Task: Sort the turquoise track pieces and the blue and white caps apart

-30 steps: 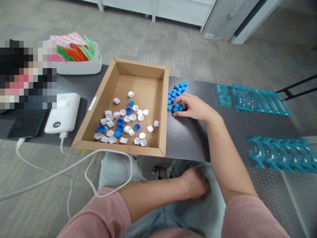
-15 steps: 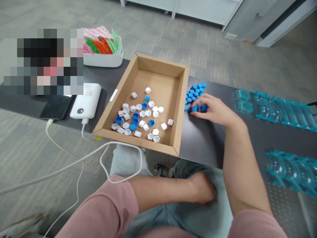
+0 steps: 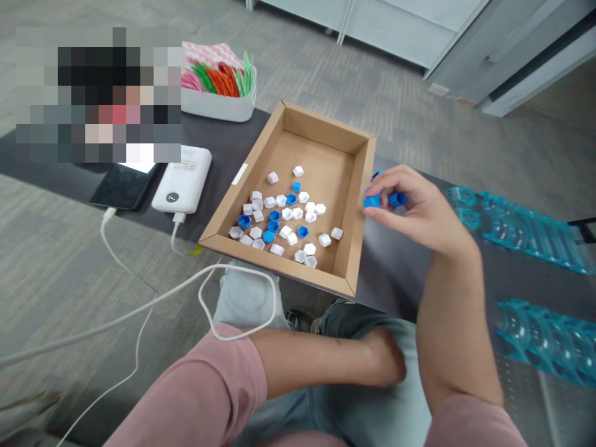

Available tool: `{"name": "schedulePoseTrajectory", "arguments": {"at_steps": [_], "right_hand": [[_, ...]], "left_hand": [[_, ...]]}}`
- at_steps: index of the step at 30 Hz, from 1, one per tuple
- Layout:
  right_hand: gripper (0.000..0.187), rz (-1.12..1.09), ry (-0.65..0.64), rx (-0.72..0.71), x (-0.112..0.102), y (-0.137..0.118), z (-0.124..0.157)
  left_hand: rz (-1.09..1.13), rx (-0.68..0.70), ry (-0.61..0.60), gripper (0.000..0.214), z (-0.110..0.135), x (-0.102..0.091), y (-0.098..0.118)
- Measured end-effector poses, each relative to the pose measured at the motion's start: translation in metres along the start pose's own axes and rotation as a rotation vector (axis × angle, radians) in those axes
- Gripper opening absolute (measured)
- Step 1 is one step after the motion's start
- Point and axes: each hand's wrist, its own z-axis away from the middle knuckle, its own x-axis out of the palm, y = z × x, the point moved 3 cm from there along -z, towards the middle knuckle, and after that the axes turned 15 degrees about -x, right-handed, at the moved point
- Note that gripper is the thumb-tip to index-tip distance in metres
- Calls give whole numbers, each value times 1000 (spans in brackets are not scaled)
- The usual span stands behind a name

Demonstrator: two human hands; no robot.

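My right hand (image 3: 416, 211) is lifted just right of the cardboard tray (image 3: 361, 205), its fingers pinched on a few blue hexagonal caps (image 3: 372, 200). Inside the tray lie several white hexagonal caps (image 3: 280, 200) and several blue ones (image 3: 274, 216). The pile of blue caps on the dark table (image 3: 391, 279) is mostly hidden behind my hand. My left hand (image 3: 386, 360) rests on my lap below the table edge, fingers curled, holding nothing that I can see.
A white power bank (image 3: 182, 179) and a black phone (image 3: 121, 186) lie left of the tray, with white cables (image 3: 153, 304) hanging down. A white bin of coloured strips (image 3: 218, 87) stands at the back. Rows of clear teal plastic pieces (image 3: 526, 220) lie at the right.
My right hand has risen from the blue pile on the table with blue caps pinched in it. The view has shifted, so everything sits further right.
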Motion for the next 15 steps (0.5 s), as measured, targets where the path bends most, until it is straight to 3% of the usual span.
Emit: {"name": "schedulePoseTrajectory", "arguments": {"at_steps": [4, 7, 12, 15], "right_hand": [[30, -145, -232, -182, 41, -39, -36], [23, -194, -412, -253, 64, -49, -51], [19, -61, -448, -291, 80, -55, -75], [21, -17, -489, -362, 102, -64, -88]], "left_hand": [[24, -21, -86, 28, -8, -3, 2], [36, -55, -117, 25, -11, -6, 0], [140, -106, -102, 27, -8, -11, -4], [164, -94, -164, 30, -6, -10, -5]]}}
